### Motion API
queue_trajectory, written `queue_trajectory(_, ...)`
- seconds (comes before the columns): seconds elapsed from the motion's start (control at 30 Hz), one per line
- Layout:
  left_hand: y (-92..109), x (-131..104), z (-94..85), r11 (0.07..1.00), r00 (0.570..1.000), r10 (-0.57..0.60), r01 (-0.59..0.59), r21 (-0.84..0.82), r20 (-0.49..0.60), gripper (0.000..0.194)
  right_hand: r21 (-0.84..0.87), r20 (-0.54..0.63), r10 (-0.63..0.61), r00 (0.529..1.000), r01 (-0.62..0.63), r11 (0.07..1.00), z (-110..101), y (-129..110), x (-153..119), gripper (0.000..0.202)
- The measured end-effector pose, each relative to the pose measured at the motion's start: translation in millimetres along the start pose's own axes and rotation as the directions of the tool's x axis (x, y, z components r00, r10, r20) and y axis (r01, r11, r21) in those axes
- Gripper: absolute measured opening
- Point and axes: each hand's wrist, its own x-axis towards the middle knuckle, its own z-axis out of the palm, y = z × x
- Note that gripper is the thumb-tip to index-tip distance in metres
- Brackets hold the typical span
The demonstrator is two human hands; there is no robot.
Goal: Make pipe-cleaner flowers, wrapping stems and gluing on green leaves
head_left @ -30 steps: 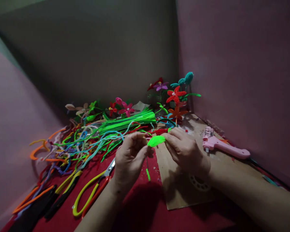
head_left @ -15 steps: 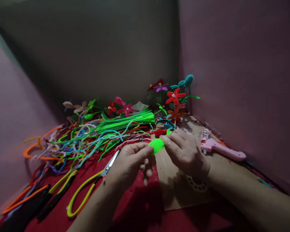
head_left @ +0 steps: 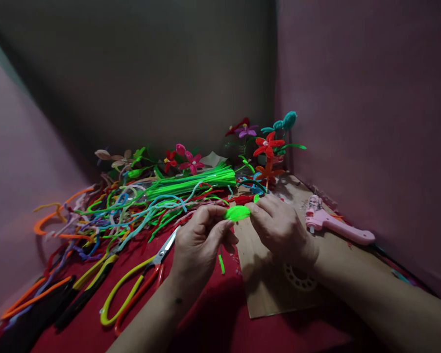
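A bright green fuzzy leaf shape (head_left: 237,213) is stretched between my two hands. My left hand (head_left: 202,240) pinches its left end between thumb and fingers. At the other end, my right hand (head_left: 279,228) is closed on the tip, and a small green bit (head_left: 256,198) sticks up above its fingers. A short green piece (head_left: 221,264) shows just below my left hand, over the red cloth. Scissors with yellow and red handles (head_left: 130,292) lie to the left of my left forearm.
Tangled coloured pipe cleaners (head_left: 106,220) and a green bundle (head_left: 194,183) lie behind my hands. Fuzzy flowers (head_left: 268,145) stand near the wall. A pink glue gun (head_left: 338,224) rests at right on the board (head_left: 257,289). Black-yellow pliers (head_left: 90,289) lie at left.
My left hand has turned and rises slightly, its fingers now curled more at the leaf's end. The leaf lies more level. The short green piece below my left hand has come into view.
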Motion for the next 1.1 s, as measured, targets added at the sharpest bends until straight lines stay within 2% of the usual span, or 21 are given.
queue_trajectory(0.1,-4.1,0.0,-0.6,0.994,0.996,0.088,-0.087,0.066,-0.015,0.007,0.068,0.02,0.053,0.998,-0.054,0.996,0.9,-0.7,0.2,0.028)
queue_trajectory(0.2,-11.8,0.5,-3.8,0.952,0.976,0.22,-0.214,0.22,-0.003,0.01,0.113,0.05,0.086,0.995,-0.091,0.989,1.6,-1.6,-0.1,0.029)
queue_trajectory(0.27,-16.9,1.0,-6.5,0.882,0.944,0.328,-0.319,0.346,0.033,0.013,0.149,0.076,0.103,0.992,-0.113,0.982,2.0,-2.5,-0.8,0.029)
queue_trajectory(0.4,-21.8,2.5,-11.0,0.672,0.859,0.497,-0.473,0.57,0.127,0.013,0.277,0.153,0.142,0.978,-0.18,0.944,2.7,-4.3,-2.2,0.027)
queue_trajectory(0.53,-19.9,3.6,-14.4,0.502,0.8,0.563,-0.529,0.685,0.206,0.011,0.412,0.234,0.185,0.954,-0.27,0.87,1.1,-5.9,-0.9,0.028)
queue_trajectory(0.7,-17.1,4.0,-18.0,0.375,0.752,0.601,-0.565,0.735,0.272,0.012,0.518,0.37,0.254,0.894,-0.425,0.742,-7.7,-8.7,5.7,0.026)
queue_trajectory(0.8,-15.9,4.8,-18.8,0.363,0.742,0.609,-0.575,0.733,0.28,0.009,0.554,0.466,0.272,0.842,-0.517,0.653,-10.8,-9.3,8.8,0.027)
queue_trajectory(0.93,-12.6,6.9,-18.0,0.4,0.767,0.583,-0.559,0.726,0.269,0.007,0.57,0.606,0.233,0.761,-0.619,0.54,-8.4,-7.6,9.6,0.025)
queue_trajectory(1.03,-11.5,9.0,-17.5,0.472,0.806,0.539,-0.531,0.704,0.246,0.005,0.543,0.67,0.207,0.713,-0.661,0.517,-6.9,-6.5,10.1,0.026)
queue_trajectory(1.1,-12.6,10.2,-17.6,0.546,0.85,0.486,-0.477,0.689,0.204,0.002,0.54,0.676,0.192,0.711,-0.656,0.528,-7.0,-6.6,10.4,0.024)
